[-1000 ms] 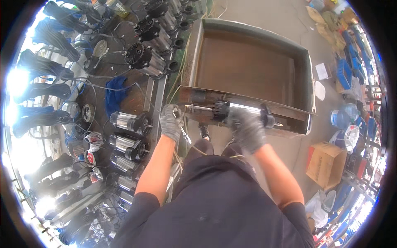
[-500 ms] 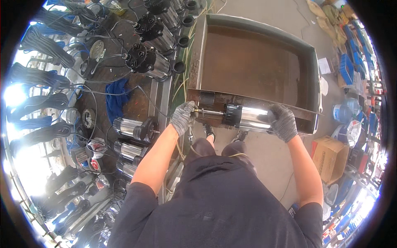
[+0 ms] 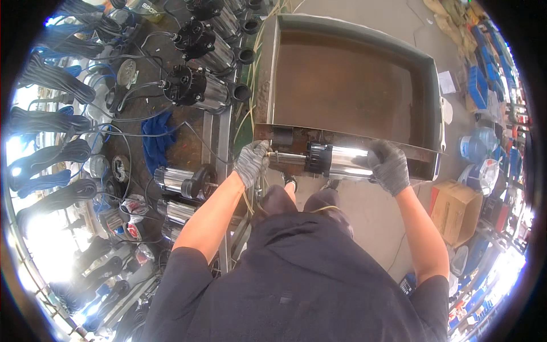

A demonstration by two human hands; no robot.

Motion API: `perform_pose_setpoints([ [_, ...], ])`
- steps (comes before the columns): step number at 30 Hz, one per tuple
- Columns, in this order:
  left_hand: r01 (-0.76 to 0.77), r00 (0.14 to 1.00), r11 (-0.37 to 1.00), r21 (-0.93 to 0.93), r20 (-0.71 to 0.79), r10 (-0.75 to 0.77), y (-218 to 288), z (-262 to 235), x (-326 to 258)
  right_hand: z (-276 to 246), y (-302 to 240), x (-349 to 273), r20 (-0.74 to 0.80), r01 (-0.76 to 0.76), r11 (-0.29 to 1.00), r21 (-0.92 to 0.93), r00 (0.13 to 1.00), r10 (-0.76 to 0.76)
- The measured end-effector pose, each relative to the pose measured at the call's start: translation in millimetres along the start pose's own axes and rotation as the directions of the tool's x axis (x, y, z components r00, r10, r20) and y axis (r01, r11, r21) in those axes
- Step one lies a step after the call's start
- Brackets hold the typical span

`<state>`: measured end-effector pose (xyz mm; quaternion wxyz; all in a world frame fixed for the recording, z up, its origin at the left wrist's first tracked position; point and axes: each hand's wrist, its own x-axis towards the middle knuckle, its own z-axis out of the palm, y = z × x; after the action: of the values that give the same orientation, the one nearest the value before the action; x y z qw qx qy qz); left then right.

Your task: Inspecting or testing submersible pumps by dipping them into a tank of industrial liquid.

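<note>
A submersible pump [image 3: 348, 162] with a shiny steel barrel and a black ribbed end lies sideways on the near ledge of a metal water tank [image 3: 353, 24]. My gloved right hand [image 3: 391, 167] is closed around the barrel's right end. From the black end, a slim metal rod [image 3: 289, 157] reaches left toward my gloved left hand [image 3: 251, 163]. The left fingers are closed around a small fitting at the rod's left end, mostly hidden by the glove. A thin hose hangs below that hand.
Brown water stands in the tank behind a metal strip [image 3: 342, 137]. On the left bench, several upright pumps [image 3: 196, 88], lying pumps [image 3: 176, 179] and a blue cloth [image 3: 158, 141] sit among trailing cables. A cardboard box [image 3: 456, 211] and a water jug [image 3: 478, 147] stand at right.
The view has shifted slightly, and the bench pumps appear a little further left. Both hands keep their hold, with the pump nearly unmoved.
</note>
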<state>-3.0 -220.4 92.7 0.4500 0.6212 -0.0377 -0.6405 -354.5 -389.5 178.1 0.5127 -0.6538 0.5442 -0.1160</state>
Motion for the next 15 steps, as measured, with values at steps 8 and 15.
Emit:
perform_pose_setpoints([
  [8,-0.022,0.998,1.0,0.011,-0.055,0.023,1.1,3.5,-2.8,-0.6,21.0,8.3,0.033,0.216,0.955,-0.204,0.976,-0.214],
  [15,-0.032,0.995,0.999,-0.042,-0.096,0.028,-5.0,2.2,-6.2,2.7,3.9,1.3,0.017,0.234,0.951,-0.2,0.972,-0.236],
])
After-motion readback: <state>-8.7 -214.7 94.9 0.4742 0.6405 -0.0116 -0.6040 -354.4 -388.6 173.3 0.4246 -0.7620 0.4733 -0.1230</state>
